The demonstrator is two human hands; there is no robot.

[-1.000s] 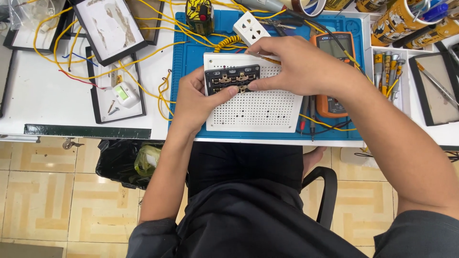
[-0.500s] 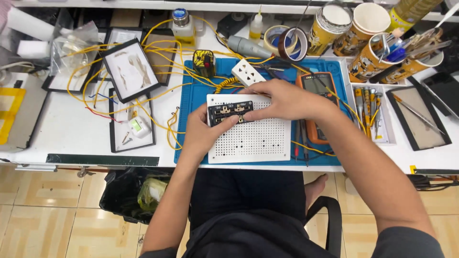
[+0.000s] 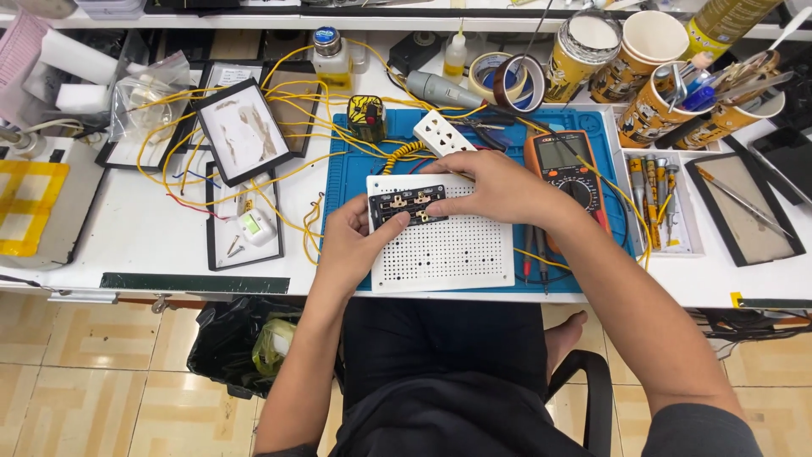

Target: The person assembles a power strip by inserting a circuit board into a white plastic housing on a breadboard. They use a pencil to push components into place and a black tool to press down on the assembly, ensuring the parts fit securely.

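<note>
A black socket module with brass contacts [image 3: 404, 206] lies on a white perforated board [image 3: 444, 250] that rests on a blue work mat [image 3: 355, 173]. My left hand [image 3: 353, 243] grips the module's left end, thumb on its lower edge. My right hand [image 3: 495, 188] holds the module's right end from above, fingers curled over it. A white socket cover [image 3: 438, 133] sits on the mat just beyond my right hand.
An orange multimeter [image 3: 564, 166] with probes lies right of the board. Yellow wires [image 3: 288, 118] sprawl over black trays [image 3: 239, 129] at the left. Tape rolls [image 3: 506, 81], cups of tools [image 3: 660, 106] and a screwdriver tray [image 3: 658, 203] fill the back right. A black bin bag [image 3: 237, 343] sits under the bench.
The view has pulled back and tilted up, showing more of the bench's far side. Both hands keep hold of the black module on the white board.
</note>
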